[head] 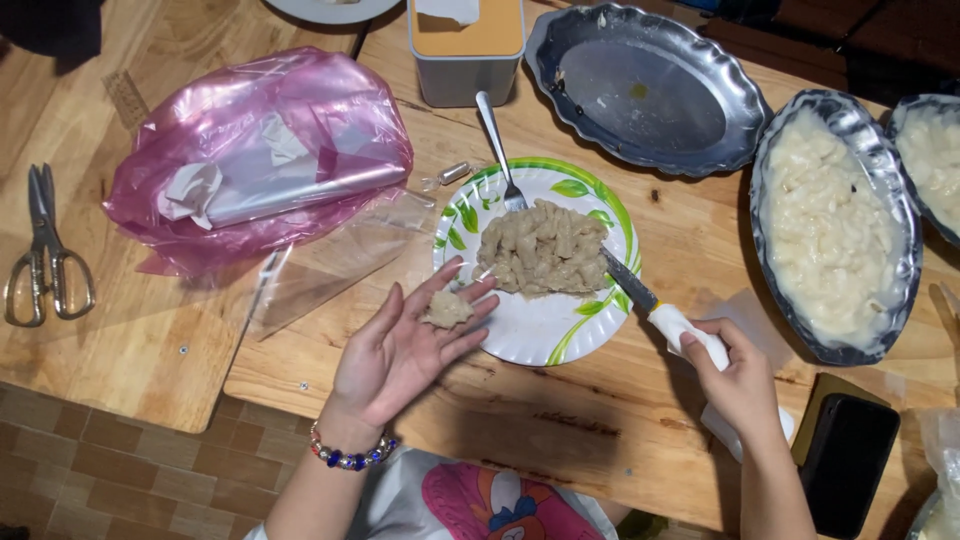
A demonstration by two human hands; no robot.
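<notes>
My left hand [405,345] lies palm up over the near-left rim of a paper plate [535,335] with a green leaf border, fingers spread. A small lump of beige dough [446,309] rests on its fingers. My right hand [735,375] grips the white handle of a knife [640,298], whose blade points up-left onto the plate. The blade tip touches a mound of beige dough pieces [545,250] in the plate's middle. A metal fork [498,150] leans on the plate's far rim with its tines in the mound.
A pink plastic bag [260,150] and clear bags lie left, scissors [45,250] farther left. An empty oval metal tray [645,90] sits at the back. Two trays of pale dough [835,225] stand right. A tin box [465,45] is behind the plate, a dark phone [845,460] near right.
</notes>
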